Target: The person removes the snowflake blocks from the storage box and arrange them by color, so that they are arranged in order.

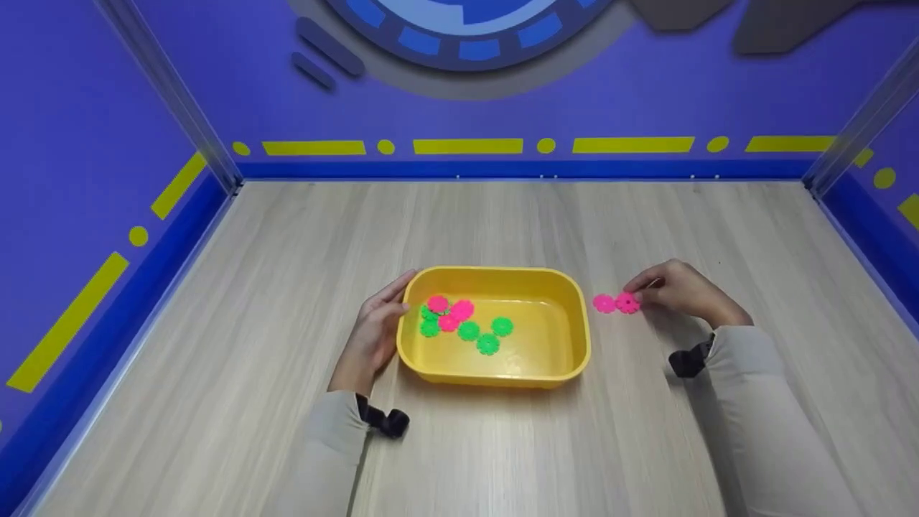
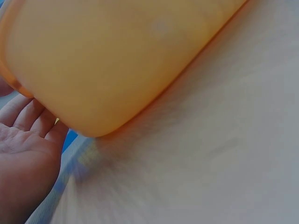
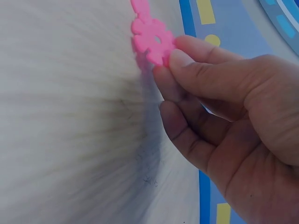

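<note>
My left hand grips the left end of a yellow plastic basin, thumb by the rim and fingers along the outer wall. In the left wrist view the fingers lie against the basin's side. To the right of the basin, my right hand pinches a pink notched flower-shaped disc between thumb and fingertips. A second pink disc meets its left edge; whether they are slotted together I cannot tell. The right wrist view shows the pinched disc with a hole in its middle.
Inside the basin, several green discs and pink discs lie mostly toward the left, some overlapping. The basin stands on a light wood-grain table. Blue-purple panels enclose the back and sides.
</note>
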A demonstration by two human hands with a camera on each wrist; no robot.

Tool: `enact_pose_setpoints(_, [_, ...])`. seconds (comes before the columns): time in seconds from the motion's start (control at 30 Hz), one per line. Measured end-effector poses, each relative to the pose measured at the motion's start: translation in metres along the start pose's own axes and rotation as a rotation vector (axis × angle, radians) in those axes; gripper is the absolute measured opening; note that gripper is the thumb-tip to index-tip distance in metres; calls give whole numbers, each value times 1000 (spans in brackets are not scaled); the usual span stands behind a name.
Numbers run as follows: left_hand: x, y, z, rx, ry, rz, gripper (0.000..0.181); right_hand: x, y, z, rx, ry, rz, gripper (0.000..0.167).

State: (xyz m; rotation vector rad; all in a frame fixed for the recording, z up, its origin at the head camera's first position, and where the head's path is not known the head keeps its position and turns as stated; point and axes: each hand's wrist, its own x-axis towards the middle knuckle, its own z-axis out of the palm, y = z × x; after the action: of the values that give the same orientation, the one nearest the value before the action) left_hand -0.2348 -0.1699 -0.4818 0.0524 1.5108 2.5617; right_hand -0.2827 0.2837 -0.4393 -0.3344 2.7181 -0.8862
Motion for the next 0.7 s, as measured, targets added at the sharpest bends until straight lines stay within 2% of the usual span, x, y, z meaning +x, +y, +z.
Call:
enact_pose_setpoints(0.43, [0, 0, 2, -13, 5, 8, 61, 1, -1, 2, 9, -17, 49, 24])
enact_pose_setpoints(0.7, [-1, 0, 1, 11, 5, 9, 61, 1, -1, 2, 12, -28, 73, 24])
